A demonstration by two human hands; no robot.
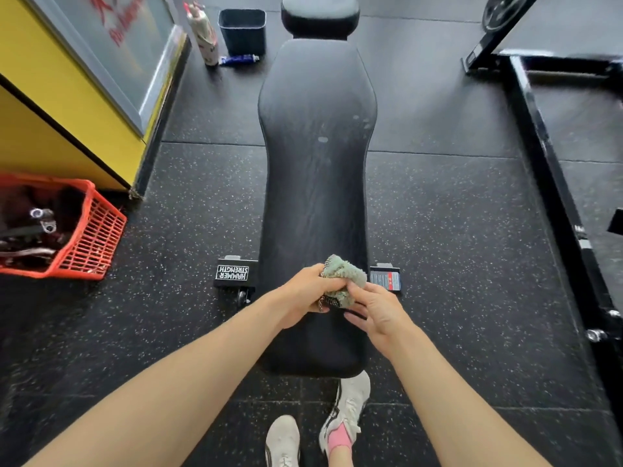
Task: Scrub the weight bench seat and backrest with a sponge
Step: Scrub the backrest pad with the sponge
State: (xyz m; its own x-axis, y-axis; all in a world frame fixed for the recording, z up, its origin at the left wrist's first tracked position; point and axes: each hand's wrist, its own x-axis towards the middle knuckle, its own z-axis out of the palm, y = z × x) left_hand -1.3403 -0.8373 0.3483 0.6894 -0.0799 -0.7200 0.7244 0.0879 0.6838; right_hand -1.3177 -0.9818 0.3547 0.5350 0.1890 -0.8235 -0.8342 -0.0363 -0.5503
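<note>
A long black padded weight bench point(317, 170) runs away from me down the middle of the view, with a separate black pad point(320, 15) at its far end. A few pale smudges mark the backrest about halfway up. Over the near end of the bench, my left hand point(303, 298) grips a crumpled green sponge cloth point(342, 278) with a dark mesh underside. My right hand point(377, 311) pinches the cloth's lower right edge with thumb and forefinger; its other fingers hang loose.
A red plastic basket point(97, 230) of gear sits on the left floor beside a yellow cabinet point(50, 106). A spray bottle point(202, 32), a blue tube point(237, 59) and a black bin point(242, 30) stand far left. A black rack frame point(553, 183) runs along the right.
</note>
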